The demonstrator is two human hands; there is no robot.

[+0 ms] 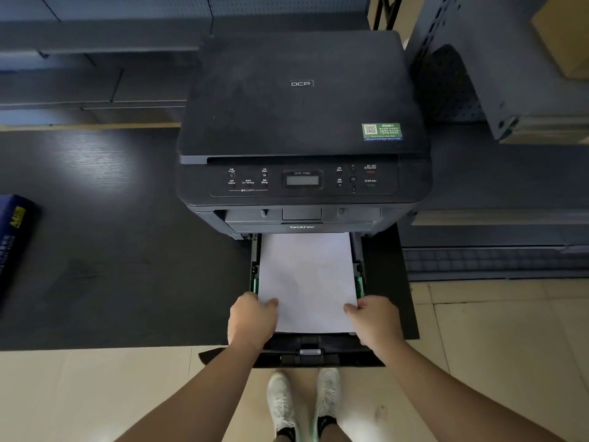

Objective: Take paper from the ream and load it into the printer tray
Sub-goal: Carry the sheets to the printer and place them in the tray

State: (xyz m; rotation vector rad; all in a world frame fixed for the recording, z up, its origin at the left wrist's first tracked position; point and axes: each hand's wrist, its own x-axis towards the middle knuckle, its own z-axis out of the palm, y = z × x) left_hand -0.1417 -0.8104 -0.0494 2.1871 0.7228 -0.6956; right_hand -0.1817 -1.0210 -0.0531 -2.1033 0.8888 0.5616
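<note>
A black printer (299, 122) stands on a dark table, its paper tray (318, 354) pulled out toward me. A white stack of paper (307, 279) lies in the tray, its far end under the printer body. My left hand (250, 317) grips the stack's near left corner, thumb on top. My right hand (376, 319) grips the near right corner the same way. The blue ream wrapper (14, 237) lies at the far left edge of the table.
Green paper guides (360, 287) flank the stack in the tray. Grey metal shelving (497, 74) stands to the right, with a cardboard box (564, 33) on it. Below the tray I see the tiled floor and my white shoes (302, 403).
</note>
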